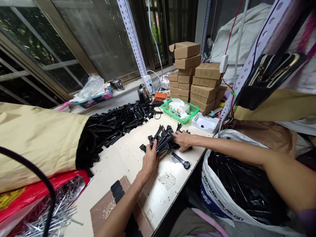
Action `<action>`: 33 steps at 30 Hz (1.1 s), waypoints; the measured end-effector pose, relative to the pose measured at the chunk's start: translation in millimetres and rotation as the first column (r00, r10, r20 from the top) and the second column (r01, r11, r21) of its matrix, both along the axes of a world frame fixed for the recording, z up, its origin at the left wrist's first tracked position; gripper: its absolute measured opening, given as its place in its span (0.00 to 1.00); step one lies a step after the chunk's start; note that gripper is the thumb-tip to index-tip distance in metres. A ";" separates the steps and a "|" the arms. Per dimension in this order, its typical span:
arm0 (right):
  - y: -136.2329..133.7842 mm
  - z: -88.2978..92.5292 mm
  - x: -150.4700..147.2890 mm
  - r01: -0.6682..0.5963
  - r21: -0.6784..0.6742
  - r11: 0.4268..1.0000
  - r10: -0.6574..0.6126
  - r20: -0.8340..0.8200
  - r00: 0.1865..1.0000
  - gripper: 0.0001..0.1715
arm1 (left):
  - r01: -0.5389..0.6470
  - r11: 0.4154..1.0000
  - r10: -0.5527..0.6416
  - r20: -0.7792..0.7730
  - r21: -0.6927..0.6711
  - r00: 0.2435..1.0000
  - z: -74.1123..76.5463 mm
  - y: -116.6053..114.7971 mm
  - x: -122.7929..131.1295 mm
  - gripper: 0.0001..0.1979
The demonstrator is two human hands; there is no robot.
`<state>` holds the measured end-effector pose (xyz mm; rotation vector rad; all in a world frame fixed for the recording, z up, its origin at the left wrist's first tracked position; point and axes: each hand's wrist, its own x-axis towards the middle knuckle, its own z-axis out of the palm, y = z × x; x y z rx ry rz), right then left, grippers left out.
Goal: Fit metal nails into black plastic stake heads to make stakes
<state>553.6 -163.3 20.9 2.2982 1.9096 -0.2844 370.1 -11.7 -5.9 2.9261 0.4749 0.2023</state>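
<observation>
In front of the green basket (171,114), black parts (165,140) lie heaped on the tabletop (118,161). The left hand (149,158) curls around some; the right hand (183,140) touches others, its grip unclear. It looks like gathering; the next move calls for a steady grip.

The left forearm (123,205) was extended from bottom centre, the left grip (149,158) curled mid-frame; the right arm (232,148) was stretched from lower right, the right grip (183,140) turned back-upward.

2 hands (149,158) touch a black parts pile (165,141) on a pale tabletop (118,159).
</observation>
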 end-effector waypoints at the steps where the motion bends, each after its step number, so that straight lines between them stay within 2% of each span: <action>1: -0.3 -3.4 -0.4 -0.035 0.039 0.999 0.033 0.053 0.998 0.27 | 0.015 1.000 -0.015 0.006 0.004 1.000 -3.0 -0.7 -0.8 0.38; 3: -1.0 -10.8 0.2 -0.109 0.107 0.988 0.095 0.125 0.988 0.18 | 0.040 0.999 -0.040 0.019 0.016 0.999 -7.5 0.3 -1.4 0.40; 5: 0.1 -17.5 2.2 -0.156 0.164 0.974 0.134 0.137 0.982 0.16 | 0.048 0.998 -0.048 0.013 0.036 0.999 -9.8 2.9 -1.0 0.41; 10: 10.3 -27.4 8.9 -0.133 0.221 0.966 0.108 0.121 0.987 0.13 | 0.028 0.995 -0.028 -0.003 0.093 1.000 -9.5 8.0 -1.5 0.42; 14: 17.7 -27.2 13.7 -0.154 0.250 0.956 0.122 0.142 0.982 0.09 | 0.032 0.992 -0.032 -0.001 0.118 0.999 -1.9 12.0 -3.1 0.43; 17: 22.9 -21.4 19.1 -0.179 0.296 0.938 0.133 0.167 0.977 0.08 | 0.021 0.988 -0.021 -0.001 0.152 1.000 12.6 17.8 -1.7 0.41; 20: 30.8 -10.0 24.7 -0.216 0.372 0.903 0.138 0.225 0.965 0.08 | 0.004 0.982 -0.009 0.024 0.188 1.000 33.2 24.5 1.3 0.40; 26: 43.2 32.9 20.7 -0.232 0.452 0.861 0.110 0.279 0.954 0.09 | -0.063 0.961 0.045 0.075 0.271 0.996 83.3 25.2 -1.8 0.37; 28: 31.2 51.9 15.4 -0.200 0.471 0.859 0.080 0.263 0.962 0.10 | -0.075 0.953 0.046 0.103 0.293 0.994 100.3 14.1 -4.1 0.37; 30: 2.0 69.4 11.0 -0.122 0.465 0.877 0.021 0.216 0.976 0.11 | -0.045 0.950 0.006 0.127 0.307 0.992 113.8 -6.2 -3.3 0.37; 33: -77.6 85.0 4.0 0.101 0.412 0.906 -0.133 0.050 0.990 0.15 | 0.079 0.956 -0.123 0.143 0.281 0.982 121.6 -55.1 6.0 0.36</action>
